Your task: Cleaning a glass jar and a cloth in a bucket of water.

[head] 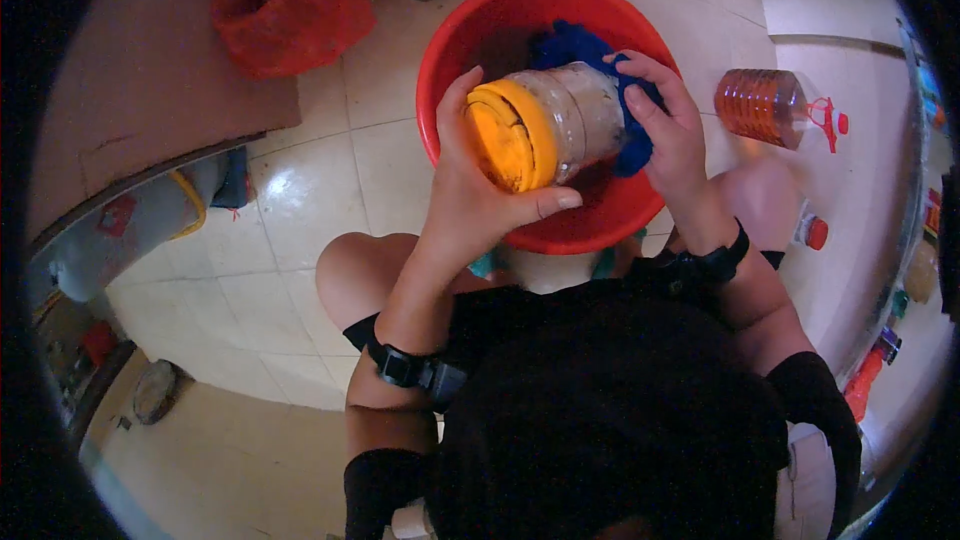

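Tilted on its side above a red plastic basin (444, 67) is a clear plastic jar (577, 116). Its yellow lid (504, 141) has dark grime along a groove and faces my left hand (476, 180), whose fingers and thumb span the lid end and grip it. At the other end, my right hand (671, 112) presses a dark blue cloth (636, 131) against the base of the jar. More of the cloth hangs behind the jar into the basin. The inside of the basin is partly hidden by the jar and my hands.
A red plastic bag (300, 29) stands at upper left beside a brown panel (165, 52). To the right are a bottle of amber liquid (757, 106) and a red-capped bottle (811, 231). A large translucent container (135, 221) sits under the panel, on the tiled floor (300, 202).
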The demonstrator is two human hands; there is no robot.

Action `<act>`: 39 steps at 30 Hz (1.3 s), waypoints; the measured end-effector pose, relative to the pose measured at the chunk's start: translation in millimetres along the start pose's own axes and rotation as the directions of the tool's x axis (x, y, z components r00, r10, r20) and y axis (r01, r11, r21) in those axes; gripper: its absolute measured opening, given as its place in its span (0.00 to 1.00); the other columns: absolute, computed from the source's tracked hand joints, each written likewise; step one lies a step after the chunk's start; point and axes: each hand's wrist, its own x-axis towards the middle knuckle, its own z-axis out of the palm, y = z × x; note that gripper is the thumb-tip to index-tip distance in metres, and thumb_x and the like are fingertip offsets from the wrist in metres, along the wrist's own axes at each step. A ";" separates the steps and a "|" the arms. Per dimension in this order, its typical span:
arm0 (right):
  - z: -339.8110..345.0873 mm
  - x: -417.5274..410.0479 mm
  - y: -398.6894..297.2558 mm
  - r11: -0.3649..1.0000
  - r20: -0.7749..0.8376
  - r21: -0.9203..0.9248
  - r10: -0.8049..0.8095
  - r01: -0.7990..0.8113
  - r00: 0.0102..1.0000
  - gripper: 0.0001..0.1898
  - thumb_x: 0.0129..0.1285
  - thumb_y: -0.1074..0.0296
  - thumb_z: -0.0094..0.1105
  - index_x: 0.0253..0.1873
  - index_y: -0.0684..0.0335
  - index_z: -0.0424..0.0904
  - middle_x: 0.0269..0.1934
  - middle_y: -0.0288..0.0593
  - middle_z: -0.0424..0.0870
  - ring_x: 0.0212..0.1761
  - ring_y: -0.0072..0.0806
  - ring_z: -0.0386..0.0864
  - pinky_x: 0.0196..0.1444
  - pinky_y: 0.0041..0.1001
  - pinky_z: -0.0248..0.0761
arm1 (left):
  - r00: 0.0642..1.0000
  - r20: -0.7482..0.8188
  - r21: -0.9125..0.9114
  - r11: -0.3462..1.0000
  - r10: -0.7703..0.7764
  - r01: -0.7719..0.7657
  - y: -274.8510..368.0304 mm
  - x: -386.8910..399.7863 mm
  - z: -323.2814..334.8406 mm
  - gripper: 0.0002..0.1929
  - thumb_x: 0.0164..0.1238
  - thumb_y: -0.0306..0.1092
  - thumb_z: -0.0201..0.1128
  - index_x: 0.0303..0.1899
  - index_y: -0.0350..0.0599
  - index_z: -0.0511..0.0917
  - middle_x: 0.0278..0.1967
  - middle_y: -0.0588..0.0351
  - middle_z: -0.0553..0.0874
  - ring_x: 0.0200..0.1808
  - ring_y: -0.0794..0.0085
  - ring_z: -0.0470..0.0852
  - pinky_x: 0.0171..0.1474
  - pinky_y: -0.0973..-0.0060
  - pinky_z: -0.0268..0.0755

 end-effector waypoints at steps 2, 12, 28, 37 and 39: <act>2.7 -3.7 -4.8 1.000 0.002 -0.013 -0.023 0.023 1.000 0.12 0.67 0.74 0.51 0.54 0.64 0.76 0.56 0.45 0.77 0.64 0.34 0.69 0.69 0.32 0.56 | 1.000 -0.023 0.032 0.999 0.003 -0.002 -7.7 0.1 -0.4 0.59 0.35 0.41 0.84 0.68 0.40 0.48 0.59 0.45 0.67 0.62 0.59 0.70 0.65 0.65 0.66; 15.0 -12.7 -29.2 0.979 -0.005 0.151 -0.136 0.135 0.991 0.11 0.72 0.72 0.46 0.54 0.67 0.72 0.55 0.47 0.78 0.61 0.35 0.73 0.67 0.34 0.61 | 0.986 -0.039 0.391 0.910 0.165 -0.137 1.1 2.6 -0.4 0.48 0.34 0.32 0.79 0.63 0.41 0.60 0.55 0.46 0.70 0.58 0.56 0.72 0.60 0.65 0.69; 28.0 -6.0 -35.0 0.999 0.232 0.014 -0.041 0.039 0.972 0.13 0.58 0.78 0.56 0.50 0.64 0.75 0.47 0.39 0.78 0.52 0.26 0.74 0.61 0.27 0.63 | 0.973 -0.092 0.665 0.740 0.214 -0.100 1.2 3.4 10.2 0.46 0.30 0.28 0.75 0.62 0.48 0.64 0.51 0.46 0.71 0.52 0.50 0.76 0.53 0.62 0.74; 22.1 -4.8 -36.4 0.966 0.235 -0.257 0.046 0.016 0.971 0.17 0.52 0.74 0.62 0.47 0.63 0.72 0.42 0.38 0.76 0.49 0.24 0.74 0.57 0.24 0.66 | 0.979 -0.076 0.746 0.662 0.190 -0.071 3.3 0.7 14.1 0.46 0.30 0.28 0.76 0.62 0.51 0.64 0.52 0.48 0.73 0.51 0.50 0.78 0.53 0.62 0.76; 18.9 -4.4 -33.8 0.964 0.234 -0.266 0.082 -0.017 0.969 0.14 0.52 0.72 0.63 0.43 0.63 0.72 0.39 0.37 0.76 0.45 0.23 0.74 0.51 0.24 0.67 | 0.981 -0.079 0.783 0.620 0.179 -0.050 5.9 -0.4 17.4 0.46 0.30 0.28 0.76 0.61 0.52 0.65 0.51 0.48 0.74 0.50 0.50 0.78 0.51 0.61 0.77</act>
